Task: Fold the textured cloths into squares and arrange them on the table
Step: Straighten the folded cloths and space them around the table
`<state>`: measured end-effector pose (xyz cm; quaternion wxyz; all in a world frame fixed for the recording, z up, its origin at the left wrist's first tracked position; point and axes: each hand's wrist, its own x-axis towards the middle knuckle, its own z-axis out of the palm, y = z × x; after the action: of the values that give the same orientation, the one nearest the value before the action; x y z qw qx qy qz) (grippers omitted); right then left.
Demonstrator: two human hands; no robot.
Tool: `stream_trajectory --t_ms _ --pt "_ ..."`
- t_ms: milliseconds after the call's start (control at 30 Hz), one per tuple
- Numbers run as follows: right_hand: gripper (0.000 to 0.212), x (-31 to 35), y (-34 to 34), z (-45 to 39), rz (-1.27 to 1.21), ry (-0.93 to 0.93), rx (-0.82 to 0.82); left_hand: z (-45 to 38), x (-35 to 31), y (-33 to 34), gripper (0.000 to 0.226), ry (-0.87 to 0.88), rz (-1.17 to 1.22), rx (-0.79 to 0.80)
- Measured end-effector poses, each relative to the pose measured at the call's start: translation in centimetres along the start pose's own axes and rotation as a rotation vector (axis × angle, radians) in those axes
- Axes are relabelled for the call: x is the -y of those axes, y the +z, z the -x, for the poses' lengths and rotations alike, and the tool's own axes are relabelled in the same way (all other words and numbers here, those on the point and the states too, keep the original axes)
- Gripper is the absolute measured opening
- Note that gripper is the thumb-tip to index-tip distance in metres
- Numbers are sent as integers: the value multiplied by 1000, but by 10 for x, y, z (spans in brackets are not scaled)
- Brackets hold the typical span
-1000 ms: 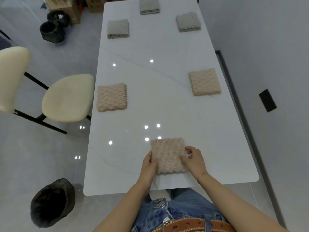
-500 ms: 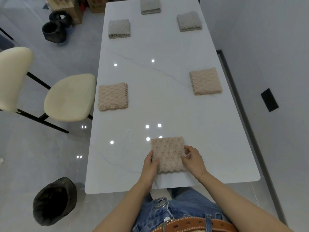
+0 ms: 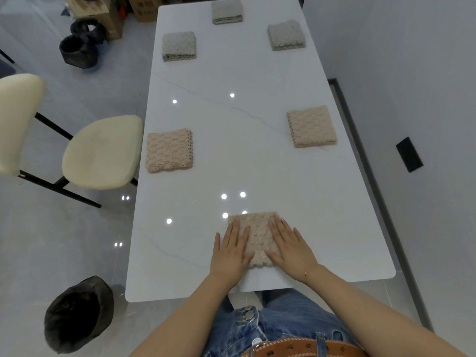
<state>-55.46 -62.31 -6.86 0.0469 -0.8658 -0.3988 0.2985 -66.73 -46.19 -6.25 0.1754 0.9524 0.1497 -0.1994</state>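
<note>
Near cloth: The pink textured cloth you were working on lay folded into a square at the near end of the white table, close to the front edge and roughly centred across its width.
Your left hand: Your left hand lay flat on the left part of that cloth, fingers straight and spread, pressing down; nothing was gripped. Its thumb side reached onto the bare tabletop just beside the cloth.
Your right hand: Your right hand lay flat on the right part of the same cloth, fingers straight and pointing away from you, likewise released and only pressing. A strip of cloth showed between your two hands.
Pink squares: One folded pink square sat at the left edge of the table at mid-length, and another pink square sat near the right edge, a little farther from you. Both were well apart from the cloth under your hands.
Grey squares: Three folded grey squares lay at the far end: a left grey one, a right grey one, and a farthest grey one between them at the end of the table.
Around the table: A cream chair stood just beside the left edge, a dark bin stood on the floor near the front left corner, and dark pots and cardboard boxes stood on the floor past the far left corner.
</note>
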Motion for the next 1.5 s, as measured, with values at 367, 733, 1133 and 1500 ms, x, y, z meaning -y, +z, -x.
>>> stream_trajectory --t_ms 367,733,1133,1500 --pt "93 -3 -13 4 -83 5 12 3 8 -9 78 -38 -142 -21" --pt "82 19 -68 0 -73 12 -180 17 37 -63 71 -16 -130 -357" --pt "85 196 -7 1 -265 258 -372 67 173 -101 72 186 -130 -374" --pt "81 253 2 -13 -345 328 -422 58 218 -123 72 234 -89 -267"
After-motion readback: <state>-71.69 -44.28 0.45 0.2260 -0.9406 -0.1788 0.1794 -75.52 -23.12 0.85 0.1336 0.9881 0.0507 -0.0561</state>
